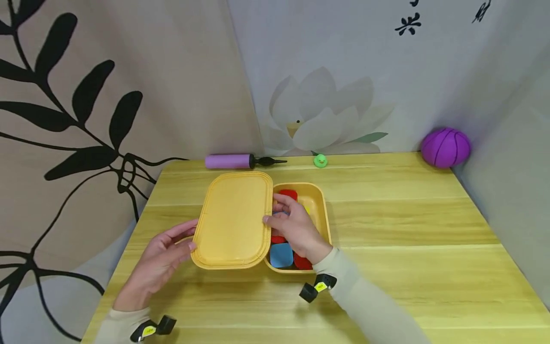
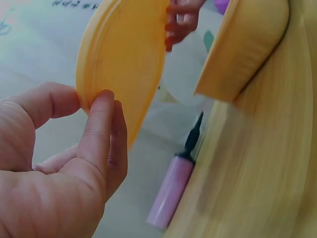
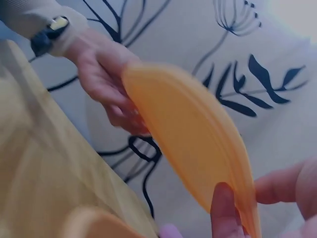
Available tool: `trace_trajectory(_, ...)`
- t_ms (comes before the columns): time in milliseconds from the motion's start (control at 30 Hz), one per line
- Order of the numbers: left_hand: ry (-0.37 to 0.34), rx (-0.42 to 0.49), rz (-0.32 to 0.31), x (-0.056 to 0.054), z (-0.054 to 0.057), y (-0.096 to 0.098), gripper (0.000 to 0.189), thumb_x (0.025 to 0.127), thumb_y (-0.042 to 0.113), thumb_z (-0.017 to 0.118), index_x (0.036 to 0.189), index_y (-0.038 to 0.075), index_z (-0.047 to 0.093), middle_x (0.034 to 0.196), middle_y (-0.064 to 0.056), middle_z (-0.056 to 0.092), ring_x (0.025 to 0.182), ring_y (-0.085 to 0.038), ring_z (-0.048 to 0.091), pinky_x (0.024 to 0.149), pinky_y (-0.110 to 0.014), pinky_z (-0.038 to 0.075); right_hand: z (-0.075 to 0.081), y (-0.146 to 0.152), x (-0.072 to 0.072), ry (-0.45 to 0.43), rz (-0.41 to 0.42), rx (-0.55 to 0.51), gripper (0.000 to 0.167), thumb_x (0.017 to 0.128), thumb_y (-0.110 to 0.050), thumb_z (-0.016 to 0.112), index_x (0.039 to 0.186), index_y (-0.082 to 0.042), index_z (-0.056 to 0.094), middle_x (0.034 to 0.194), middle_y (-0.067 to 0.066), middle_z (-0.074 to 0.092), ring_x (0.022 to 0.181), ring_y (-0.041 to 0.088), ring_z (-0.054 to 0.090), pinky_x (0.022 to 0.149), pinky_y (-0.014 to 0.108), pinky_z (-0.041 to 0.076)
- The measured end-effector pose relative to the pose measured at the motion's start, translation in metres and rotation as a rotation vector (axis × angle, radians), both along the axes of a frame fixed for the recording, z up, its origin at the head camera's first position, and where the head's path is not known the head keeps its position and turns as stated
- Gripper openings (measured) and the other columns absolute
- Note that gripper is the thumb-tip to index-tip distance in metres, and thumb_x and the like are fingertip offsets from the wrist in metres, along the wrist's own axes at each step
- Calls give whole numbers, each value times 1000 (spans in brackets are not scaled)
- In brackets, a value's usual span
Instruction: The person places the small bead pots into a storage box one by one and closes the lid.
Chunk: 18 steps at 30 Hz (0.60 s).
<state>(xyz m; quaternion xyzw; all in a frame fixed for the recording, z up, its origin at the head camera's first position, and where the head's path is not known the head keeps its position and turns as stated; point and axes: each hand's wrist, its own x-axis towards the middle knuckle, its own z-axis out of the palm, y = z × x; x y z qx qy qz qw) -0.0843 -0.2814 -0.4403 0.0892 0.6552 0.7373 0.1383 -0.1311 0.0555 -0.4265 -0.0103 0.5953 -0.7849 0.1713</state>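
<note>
Both hands hold a yellow rectangular plastic lid (image 1: 234,220) between them, up off the table. The left hand (image 1: 160,258) pinches its left edge, thumb on one face and fingers on the other, as the left wrist view shows. At the opposite edge, the right hand (image 1: 298,231) pinches it between thumb and fingers, above a matching yellow box (image 1: 320,210). The box stands uncovered on the table, its left part hidden behind the lid. Inside lie several flat pieces, among them a blue one (image 1: 281,255) and a red one (image 1: 303,262).
A purple hand pump (image 1: 229,161) with a black nozzle lies along the table's back edge. Right of it sits a small green toy (image 1: 320,160). A purple ball (image 1: 446,147) rests in the far right corner. Printed curtains hang behind the wooden table (image 1: 408,277).
</note>
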Motion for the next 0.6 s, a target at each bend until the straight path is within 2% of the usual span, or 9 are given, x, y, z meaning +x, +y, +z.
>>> trace_trajectory(67, 0, -3, -22, 0, 1, 7, 55, 102, -8, 56, 156, -4, 45, 136, -4, 62, 111, -12, 72, 93, -27, 61, 2, 9, -9, 3, -25, -13, 69, 96, 4, 67, 158, -2, 38, 124, 16, 57, 96, 20, 70, 78, 39, 66)
trace_trajectory(167, 3, 2, -55, 1, 2, 18, 55, 103, -7, 56, 157, -3, 44, 136, -4, 62, 111, -12, 72, 94, -28, 61, 7, 25, -22, -4, -64, -2, 62, 99, 1, 66, 156, -1, 43, 121, 13, 59, 93, 21, 69, 71, 36, 65)
trace_trajectory(333, 22, -32, -80, 0, 0, 38, 58, 104, -3, 57, 160, 0, 40, 136, -7, 64, 113, -15, 72, 95, -33, 62, 17, 55, -41, -3, -86, 101, 48, 103, -10, 66, 150, -4, 54, 114, 7, 62, 89, 21, 67, 63, 28, 63)
trace_trajectory(467, 40, -171, -40, -8, 2, 59, 65, 101, 5, 68, 161, 10, 41, 136, -13, 63, 117, -20, 69, 94, -34, 62, 31, 73, -50, 55, -98, 192, 40, 104, -16, 65, 143, -3, 62, 107, 5, 66, 85, 18, 66, 60, 26, 62)
trace_trajectory(600, 46, -291, 23, -24, 4, 81, 65, 96, 10, 76, 155, 16, 50, 138, -14, 64, 123, -27, 65, 96, -28, 59, 53, 88, -53, 173, -127, 250, 39, 105, -19, 66, 140, -3, 64, 107, 4, 65, 85, 15, 65, 63, 27, 63)
